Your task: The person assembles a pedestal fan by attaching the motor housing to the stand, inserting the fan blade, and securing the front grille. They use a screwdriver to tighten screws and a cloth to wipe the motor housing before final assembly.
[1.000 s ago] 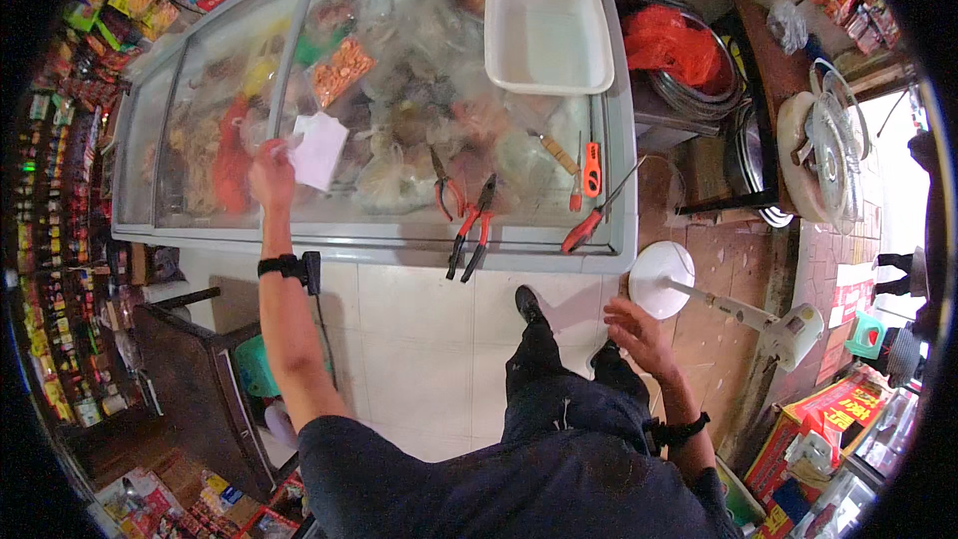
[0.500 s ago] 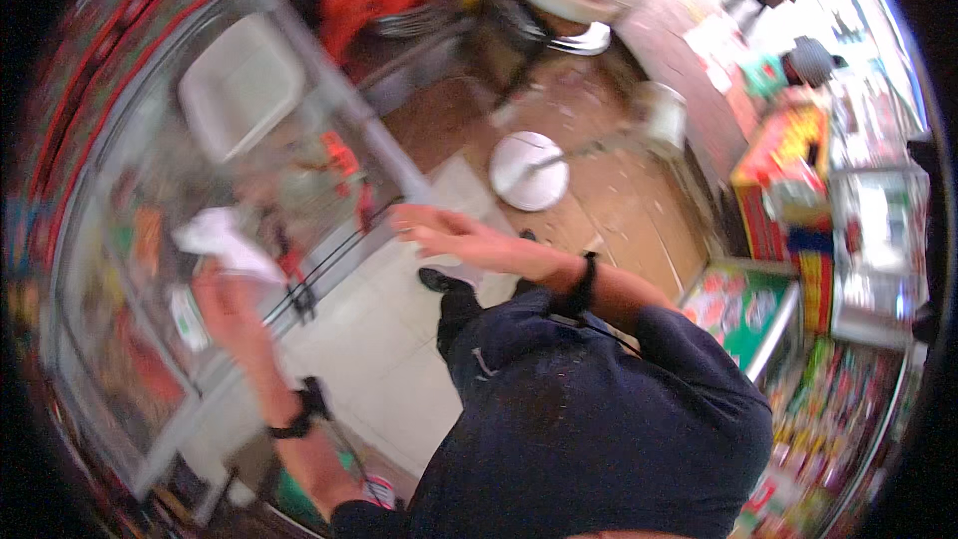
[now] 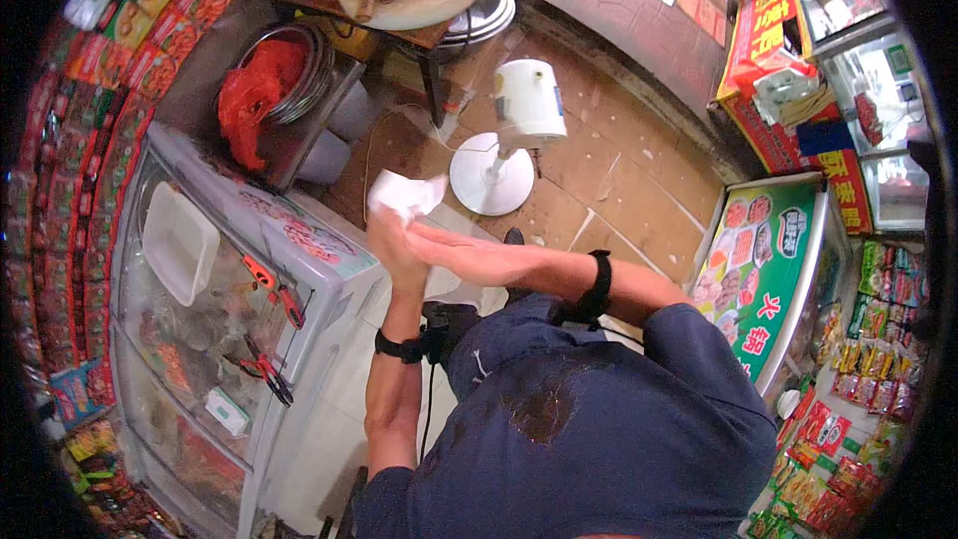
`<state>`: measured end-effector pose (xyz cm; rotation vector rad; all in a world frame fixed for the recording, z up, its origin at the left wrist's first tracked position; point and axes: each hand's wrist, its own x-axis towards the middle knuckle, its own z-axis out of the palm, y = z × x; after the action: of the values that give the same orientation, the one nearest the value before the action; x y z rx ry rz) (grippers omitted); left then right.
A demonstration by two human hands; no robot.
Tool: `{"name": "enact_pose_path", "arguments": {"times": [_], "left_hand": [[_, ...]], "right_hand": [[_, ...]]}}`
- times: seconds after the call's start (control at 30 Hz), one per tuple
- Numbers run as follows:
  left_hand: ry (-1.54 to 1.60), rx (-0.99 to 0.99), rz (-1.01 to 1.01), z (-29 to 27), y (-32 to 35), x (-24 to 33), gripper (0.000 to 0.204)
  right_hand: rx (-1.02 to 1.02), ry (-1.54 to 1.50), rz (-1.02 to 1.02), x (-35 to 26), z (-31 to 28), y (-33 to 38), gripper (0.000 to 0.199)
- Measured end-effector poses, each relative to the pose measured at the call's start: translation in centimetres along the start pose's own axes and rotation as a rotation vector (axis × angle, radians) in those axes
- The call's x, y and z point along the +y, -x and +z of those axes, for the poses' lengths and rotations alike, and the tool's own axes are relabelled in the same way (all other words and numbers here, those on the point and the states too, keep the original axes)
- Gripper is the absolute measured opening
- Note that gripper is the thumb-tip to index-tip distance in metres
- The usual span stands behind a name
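My left hand (image 3: 397,250) is raised in front of me, closed on a crumpled white tissue (image 3: 407,196) that sticks out above its fingers. The tissue covers part of those fingers. My right hand (image 3: 474,252) reaches across from the right with its fingers stretched out together. Its fingertips meet the side of my left hand just below the tissue. No object shows in the right hand. Black straps circle both wrists, and a thin cord hangs from the left one.
At left stands a glass-topped freezer (image 3: 334,289) bearing a white tray (image 3: 180,243), orange-and-black hand tool (image 3: 271,289), red-handled pliers (image 3: 261,371) and a small box (image 3: 228,411). Ahead is a white stand (image 3: 491,180) with a round base. A green-fronted case (image 3: 748,269) stands right, near snack packets (image 3: 878,339).
My left hand has swung from over the freezer toward the middle, carrying the tissue, and now touches my right hand. The view has turned, and the picture is sharper.
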<state>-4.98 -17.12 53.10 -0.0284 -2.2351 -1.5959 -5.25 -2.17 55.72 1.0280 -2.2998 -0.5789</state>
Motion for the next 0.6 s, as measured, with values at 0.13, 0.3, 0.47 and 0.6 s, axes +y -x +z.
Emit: {"name": "enact_pose_path", "arguments": {"times": [0.13, 0.3, 0.47, 0.6], "left_hand": [[1.044, 0.276, -0.370, 6.7, -0.9, 2.0, 0.061], [0.636, 0.309, -0.620, 13.6, -2.4, 2.9, 0.046], [0.553, 0.227, -0.438, 11.8, -8.2, 0.9, 0.036], [-0.083, -0.199, 0.141, 16.5, -11.0, -0.9, 0.042]], "right_hand": [[-0.018, -1.353, 0.285, 5.9, 4.0, 2.4, 0.068], [-0.014, -2.081, 0.692, 7.1, 5.7, 2.5, 0.060], [0.039, -1.655, 0.532, 13.0, 8.8, 7.3, 0.034], [-0.016, -1.297, 0.958, 15.7, 14.2, 8.9, 0.089]]}}
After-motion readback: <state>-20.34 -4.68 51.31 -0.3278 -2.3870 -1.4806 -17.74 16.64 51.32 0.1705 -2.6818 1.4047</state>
